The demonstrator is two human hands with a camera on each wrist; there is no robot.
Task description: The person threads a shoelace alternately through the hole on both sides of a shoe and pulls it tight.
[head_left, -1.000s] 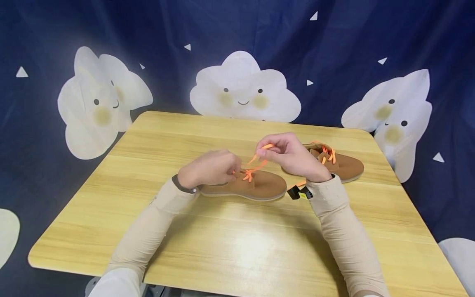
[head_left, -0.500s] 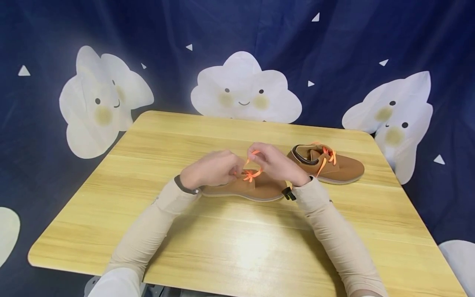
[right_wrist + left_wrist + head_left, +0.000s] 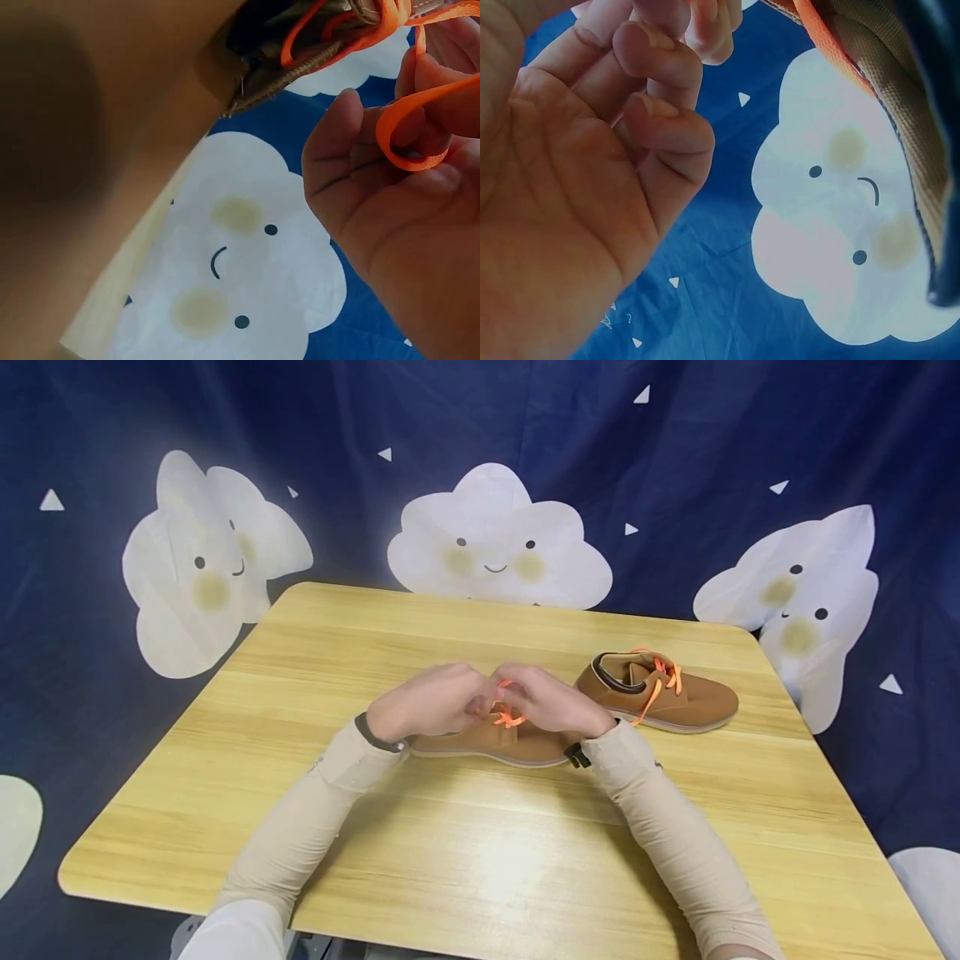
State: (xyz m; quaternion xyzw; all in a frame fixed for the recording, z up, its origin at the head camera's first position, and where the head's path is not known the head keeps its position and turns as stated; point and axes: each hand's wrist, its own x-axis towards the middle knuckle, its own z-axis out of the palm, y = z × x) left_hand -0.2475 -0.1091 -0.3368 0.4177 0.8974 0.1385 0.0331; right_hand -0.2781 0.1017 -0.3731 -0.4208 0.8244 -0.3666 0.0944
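Note:
A brown lace-up shoe (image 3: 540, 748) lies on the table with its toe to the right, partly covered by both hands. Its orange shoelace (image 3: 510, 720) is gathered over the tongue. My left hand (image 3: 431, 700) is above the heel side, fingers curled, pinching lace; in the left wrist view its fingertips run out of the top edge. My right hand (image 3: 551, 700) meets it over the lacing and holds an orange lace strand. In the right wrist view a loop of that lace (image 3: 388, 131) curls through the right hand's fingers (image 3: 334, 135).
A second brown shoe (image 3: 701, 700) with an orange lace stands behind and to the right, its toe pointing right. Both shoes are on the wooden table (image 3: 480, 860). Behind the table hangs a dark blue curtain (image 3: 337, 418) with cloud prints.
My right hand has come left and down with its lace strand until it meets the left hand, uncovering the second shoe. The left hand has hardly moved.

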